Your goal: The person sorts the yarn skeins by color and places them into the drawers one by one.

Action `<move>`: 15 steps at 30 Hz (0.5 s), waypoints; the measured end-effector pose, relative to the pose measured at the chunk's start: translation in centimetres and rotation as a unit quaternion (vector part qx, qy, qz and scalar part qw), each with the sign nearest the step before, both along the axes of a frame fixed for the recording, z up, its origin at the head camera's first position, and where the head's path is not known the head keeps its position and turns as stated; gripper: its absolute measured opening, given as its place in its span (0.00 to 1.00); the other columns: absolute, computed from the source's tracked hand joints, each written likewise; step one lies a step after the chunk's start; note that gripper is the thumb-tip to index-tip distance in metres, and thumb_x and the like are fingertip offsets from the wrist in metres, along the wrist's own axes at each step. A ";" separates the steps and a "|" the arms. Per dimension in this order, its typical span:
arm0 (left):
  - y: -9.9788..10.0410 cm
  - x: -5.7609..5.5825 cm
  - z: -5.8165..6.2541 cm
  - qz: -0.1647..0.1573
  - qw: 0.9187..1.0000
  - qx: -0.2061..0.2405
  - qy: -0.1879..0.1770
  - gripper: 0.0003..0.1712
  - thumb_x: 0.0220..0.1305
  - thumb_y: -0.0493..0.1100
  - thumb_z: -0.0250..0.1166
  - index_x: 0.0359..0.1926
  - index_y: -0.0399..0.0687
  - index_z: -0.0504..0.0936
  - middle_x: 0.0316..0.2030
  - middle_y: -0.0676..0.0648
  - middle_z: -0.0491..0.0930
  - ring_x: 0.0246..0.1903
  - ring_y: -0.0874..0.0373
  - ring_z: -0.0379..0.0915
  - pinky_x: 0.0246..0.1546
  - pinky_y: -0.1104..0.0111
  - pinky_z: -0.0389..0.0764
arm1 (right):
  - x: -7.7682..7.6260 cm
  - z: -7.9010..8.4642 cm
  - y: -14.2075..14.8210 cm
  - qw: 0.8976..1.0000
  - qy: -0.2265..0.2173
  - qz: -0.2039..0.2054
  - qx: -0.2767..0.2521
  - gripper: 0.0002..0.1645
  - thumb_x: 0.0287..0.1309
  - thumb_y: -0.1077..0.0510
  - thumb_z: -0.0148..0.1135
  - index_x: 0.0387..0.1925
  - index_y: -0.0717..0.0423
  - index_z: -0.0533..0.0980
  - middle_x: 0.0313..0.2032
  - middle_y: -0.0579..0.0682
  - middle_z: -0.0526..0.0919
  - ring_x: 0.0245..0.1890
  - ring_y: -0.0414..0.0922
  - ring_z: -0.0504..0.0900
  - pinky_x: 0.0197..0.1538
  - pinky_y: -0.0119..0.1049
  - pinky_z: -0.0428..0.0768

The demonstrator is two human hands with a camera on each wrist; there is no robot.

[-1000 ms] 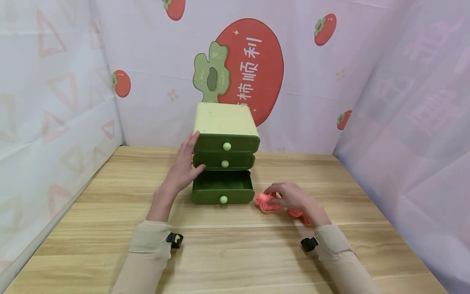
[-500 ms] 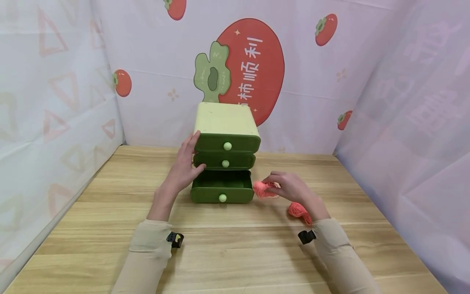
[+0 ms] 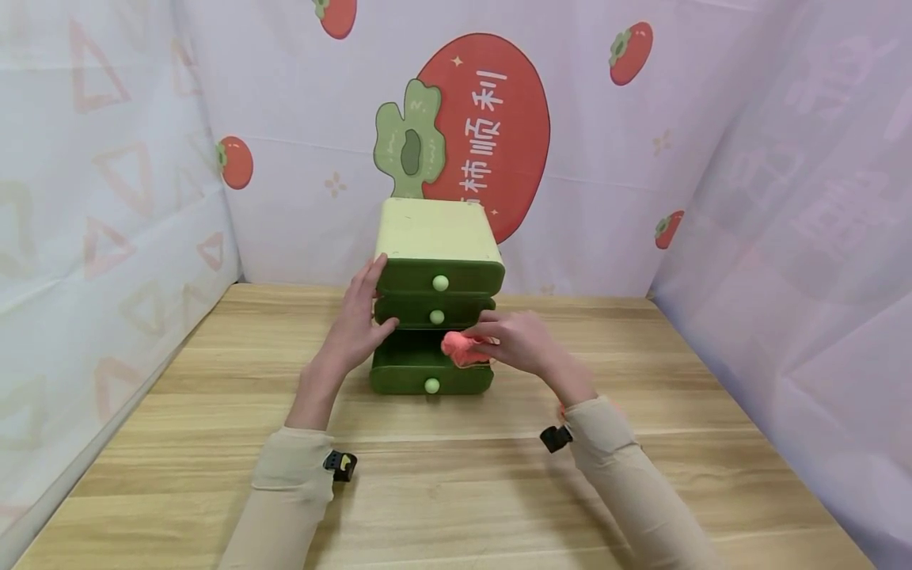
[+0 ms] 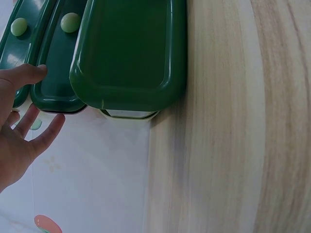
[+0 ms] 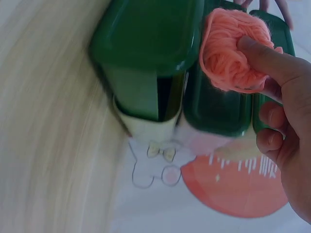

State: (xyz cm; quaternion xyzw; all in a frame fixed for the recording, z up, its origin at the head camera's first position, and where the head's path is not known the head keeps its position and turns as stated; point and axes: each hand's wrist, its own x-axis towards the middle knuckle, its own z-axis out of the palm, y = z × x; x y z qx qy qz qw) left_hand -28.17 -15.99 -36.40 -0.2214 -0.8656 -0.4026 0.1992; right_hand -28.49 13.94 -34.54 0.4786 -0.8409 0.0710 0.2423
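Observation:
A small drawer cabinet (image 3: 438, 229) with a cream top and three green drawers stands on the table. Its bottom drawer (image 3: 399, 381) is pulled out, while the upper two sit closed. My right hand (image 3: 523, 344) pinches a coral-pink yarn ball (image 5: 233, 51) between thumb and fingers, over the right part of the bottom drawer. My left hand (image 3: 352, 324) rests against the cabinet's left side with fingers spread, the thumb near the middle drawer (image 4: 58, 73). Most of a second pink yarn ball (image 3: 562, 411) is hidden behind the right forearm.
The wooden table (image 3: 427, 491) extends in front of the cabinet and to both sides. A white printed cloth (image 3: 299, 214) hangs behind and along the left and right edges. Both wrists carry small black cameras.
My right hand has lifted the yarn ball off the table and carried it left over the bottom drawer. The forearm now covers most of the second ball. My left hand stays put.

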 end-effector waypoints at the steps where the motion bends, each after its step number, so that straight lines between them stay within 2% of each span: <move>1: 0.0 0.0 0.0 -0.001 1.000 0.000 0.002 0.60 0.59 0.31 0.69 0.80 0.66 0.40 0.78 0.41 0.41 0.56 0.41 0.68 0.48 0.49 0.79 | -0.1 0.0 -0.5 1.000 0.004 0.002 0.001 0.12 0.51 0.53 0.76 0.40 0.41 0.88 0.28 0.39 0.80 0.19 0.35 0.74 0.22 0.29 0.69; 9: -0.1 0.0 0.0 0.003 1.000 -0.004 0.006 0.60 0.60 0.32 0.69 0.80 0.66 0.40 0.78 0.40 0.42 0.56 0.41 0.68 0.47 0.50 0.79 | -1.0 -0.6 -4.3 1.000 0.000 -0.007 0.008 0.12 0.54 0.51 0.74 0.43 0.40 0.87 0.31 0.40 0.82 0.24 0.35 0.76 0.27 0.29 0.74; 15: -0.1 0.0 0.0 0.005 1.000 -0.008 0.003 0.60 0.60 0.32 0.69 0.80 0.66 0.39 0.78 0.41 0.42 0.57 0.42 0.66 0.47 0.53 0.79 | -1.4 -1.6 -6.1 0.999 0.021 -0.023 0.003 0.12 0.53 0.50 0.75 0.41 0.39 0.88 0.30 0.39 0.82 0.22 0.34 0.77 0.23 0.28 0.71</move>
